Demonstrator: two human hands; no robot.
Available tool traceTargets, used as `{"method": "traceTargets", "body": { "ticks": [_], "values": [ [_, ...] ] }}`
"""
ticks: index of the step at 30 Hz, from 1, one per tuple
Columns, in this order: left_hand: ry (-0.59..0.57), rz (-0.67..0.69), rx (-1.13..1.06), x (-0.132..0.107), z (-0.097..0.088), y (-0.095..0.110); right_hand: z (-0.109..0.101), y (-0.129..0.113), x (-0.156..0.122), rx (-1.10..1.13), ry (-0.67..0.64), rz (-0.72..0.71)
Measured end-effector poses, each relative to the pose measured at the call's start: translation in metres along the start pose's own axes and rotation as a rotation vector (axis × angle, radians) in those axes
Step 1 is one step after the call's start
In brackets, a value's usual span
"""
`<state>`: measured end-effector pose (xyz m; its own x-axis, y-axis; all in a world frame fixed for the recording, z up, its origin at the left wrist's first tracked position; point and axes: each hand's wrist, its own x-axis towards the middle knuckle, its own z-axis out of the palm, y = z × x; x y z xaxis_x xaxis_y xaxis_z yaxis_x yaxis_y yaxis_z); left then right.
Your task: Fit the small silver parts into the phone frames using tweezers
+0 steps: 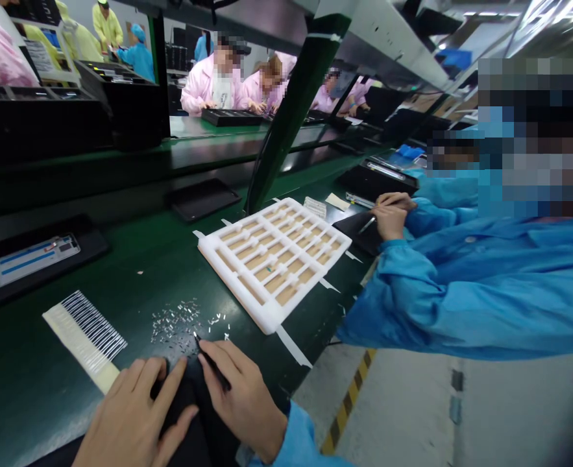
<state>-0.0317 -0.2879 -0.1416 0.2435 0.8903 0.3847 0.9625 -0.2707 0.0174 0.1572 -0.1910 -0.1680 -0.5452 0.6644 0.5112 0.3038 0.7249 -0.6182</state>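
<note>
My left hand (133,415) lies with spread fingers on a black flat object (193,405), whose exact kind I cannot tell. My right hand (244,402) grips slim black tweezers (213,363), their tip at the edge of a scatter of tiny silver parts (176,327). To the left of the parts lies a strip of thin black-striped labels on white backing (84,337). Beyond my hands, a white foam tray (274,259) with many slots sits at an angle, taped down at its corners.
The dark green bench (135,259) carries a black tray holding a device frame (33,259) and a flat black tray (201,198). A co-worker's hands (390,214) in blue sleeves work at the right. A green post (291,110) rises behind the foam tray.
</note>
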Motion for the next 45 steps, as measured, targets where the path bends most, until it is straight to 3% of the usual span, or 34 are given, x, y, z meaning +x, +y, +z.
{"method": "traceTargets", "body": {
  "ticks": [7, 9, 14, 20, 31, 38, 45],
  "values": [
    [-0.014, -0.007, -0.001, -0.002, 0.0, -0.001, -0.004, 0.001, 0.002, 0.189, 0.051, 0.113],
    [-0.007, -0.017, -0.02, -0.002, -0.002, -0.002, -0.006, 0.002, 0.004, 0.273, 0.082, 0.209],
    [-0.028, -0.06, -0.085, 0.007, -0.004, -0.009, -0.011, 0.016, 0.014, 0.688, 0.042, 0.657],
    [-0.064, -0.067, -0.056, 0.028, 0.007, -0.014, -0.018, 0.029, 0.032, 0.852, -0.062, 0.78],
    [-0.031, 0.041, 0.042, 0.035, 0.017, -0.019, -0.015, 0.034, 0.039, 0.911, -0.055, 0.831],
    [-0.044, 0.01, 0.041, 0.034, 0.019, -0.017, -0.012, 0.032, 0.012, 0.714, 0.147, 0.74],
    [-0.026, -0.003, 0.026, 0.033, 0.019, -0.017, -0.015, 0.028, 0.011, 0.609, 0.089, 0.568]
  ]
}}
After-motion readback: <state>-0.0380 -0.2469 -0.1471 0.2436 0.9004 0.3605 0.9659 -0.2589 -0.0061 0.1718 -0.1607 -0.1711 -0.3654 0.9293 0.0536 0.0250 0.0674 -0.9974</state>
